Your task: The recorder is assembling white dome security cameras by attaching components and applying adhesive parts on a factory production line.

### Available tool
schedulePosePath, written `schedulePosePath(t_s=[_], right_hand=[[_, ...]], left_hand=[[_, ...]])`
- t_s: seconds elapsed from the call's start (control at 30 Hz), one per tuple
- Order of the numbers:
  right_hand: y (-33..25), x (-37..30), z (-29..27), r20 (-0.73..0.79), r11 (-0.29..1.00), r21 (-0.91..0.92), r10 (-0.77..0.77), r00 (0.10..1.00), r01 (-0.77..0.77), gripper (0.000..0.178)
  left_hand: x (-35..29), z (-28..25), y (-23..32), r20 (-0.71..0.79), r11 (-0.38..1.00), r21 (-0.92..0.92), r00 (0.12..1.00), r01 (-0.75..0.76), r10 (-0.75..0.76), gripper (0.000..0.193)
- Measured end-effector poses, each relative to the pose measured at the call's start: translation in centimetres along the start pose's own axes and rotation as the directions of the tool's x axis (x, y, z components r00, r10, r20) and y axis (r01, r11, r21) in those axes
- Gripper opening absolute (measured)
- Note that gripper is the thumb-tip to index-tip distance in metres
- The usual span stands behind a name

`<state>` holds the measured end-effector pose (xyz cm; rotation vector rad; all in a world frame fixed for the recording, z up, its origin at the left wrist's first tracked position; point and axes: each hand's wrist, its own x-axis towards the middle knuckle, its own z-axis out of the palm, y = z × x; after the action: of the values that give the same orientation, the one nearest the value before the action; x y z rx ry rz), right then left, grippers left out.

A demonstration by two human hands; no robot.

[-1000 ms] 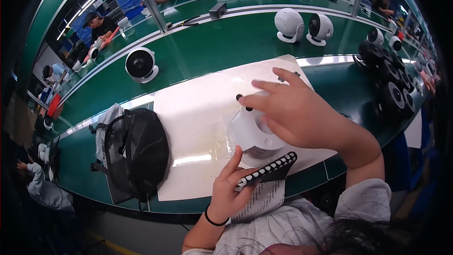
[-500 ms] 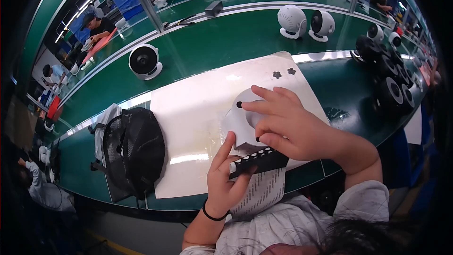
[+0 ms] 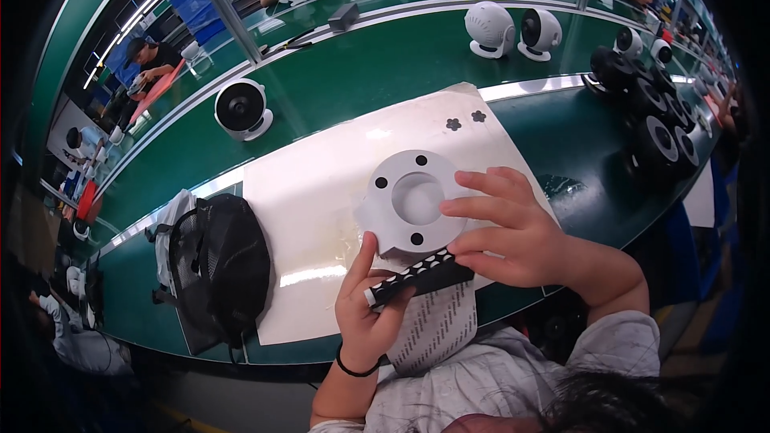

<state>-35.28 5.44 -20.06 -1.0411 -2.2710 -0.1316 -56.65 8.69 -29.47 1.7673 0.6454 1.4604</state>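
A white round base (image 3: pixel 377 216) with a round recess lies on the pale sheet in front of me. Three black round pads (image 3: pixel 416 239) show on its upper face. My left hand (image 3: pixel 365 313) grips a folded strip of black round stick-on pads (image 3: pixel 413 275) just below the base; its printed pale backing hangs toward my lap. At the strip's right end, thumb and fingertips of my right hand (image 3: pixel 513 232) close on its edge; whether a loose pad is between them I cannot make out. Two of its fingers reach over the base's right side.
The pale sheet (image 3: pixel 305 192) covers the green bench, with two small dark flower-shaped pieces (image 3: pixel 454 124) on it. A black mesh bag (image 3: pixel 233 256) lies left. White fan-like units (image 3: pixel 241 109) stand beyond, black round parts (image 3: pixel 658 144) are heaped right. Other people work across the bench.
My right hand has drawn back from the base's top to the strip's right end, uncovering the recess and pads. The base looks turned. The whole view has shifted slightly.
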Motion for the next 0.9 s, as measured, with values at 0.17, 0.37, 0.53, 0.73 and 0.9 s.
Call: schedulePosePath(t_s=[0.17,0.37,0.53,0.73,0.9], right_hand=[[-1.0,0.6,1.1,-0.064,0.996,-0.042,-0.079,0.995,0.077,0.011],[-1.4,1.1,1.2,-0.111,0.996,-0.03,-0.087,0.99,0.085,0.008],[0.6,3.1,1.2,-0.014,0.932,0.234,0.289,0.957,-0.278,0.007],[0.5,3.2,-0.2,0.099,0.976,0.075,0.195,0.976,-0.203,0.009],[0.2,2.8,-0.7,0.172,0.921,-0.342,-0.135,0.976,0.187,0.027]], left_hand=[[0.0,-1.1,0.1,0.0,0.999,-0.035,1.0,-0.015,0.015,0.019],[0.1,-1.9,0.1,-0.008,1.0,-0.013,1.0,-0.009,0.009,0.019],[0.3,-2.2,0.5,-0.007,1.0,0.007,1.0,0.017,-0.017,0.016],[0.4,-2.2,0.0,-0.005,1.0,0.014,1.0,0.015,-0.015,0.015],[0.4,-2.2,-0.3,-0.008,0.997,0.074,1.0,-0.01,0.011,0.015]])
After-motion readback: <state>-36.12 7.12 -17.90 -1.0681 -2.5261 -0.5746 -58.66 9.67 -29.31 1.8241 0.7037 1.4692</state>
